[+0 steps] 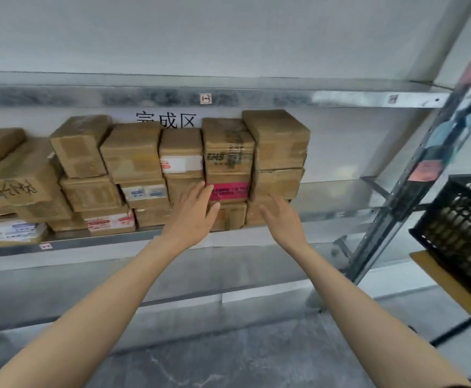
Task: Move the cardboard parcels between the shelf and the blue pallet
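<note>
Several brown cardboard parcels stand stacked in columns on a metal shelf (340, 191). One parcel carries a pink label (230, 191); below it sits a small bottom parcel (233, 217). My left hand (192, 211) reaches in with straight fingers and touches the front of the stack just left of the pink label. My right hand (280, 217) is open, with its fingers against the lowest parcel of the right-hand column (254, 212). Neither hand holds anything. The blue pallet is not in view.
A black plastic crate (458, 228) rests on a cardboard sheet (452, 287) at the right. A slanted metal upright (402, 191) frames the shelf's right end. Lower shelves (60, 287) run beneath, above a grey floor (228, 365). A white sign with black characters (165, 120) hangs behind the parcels.
</note>
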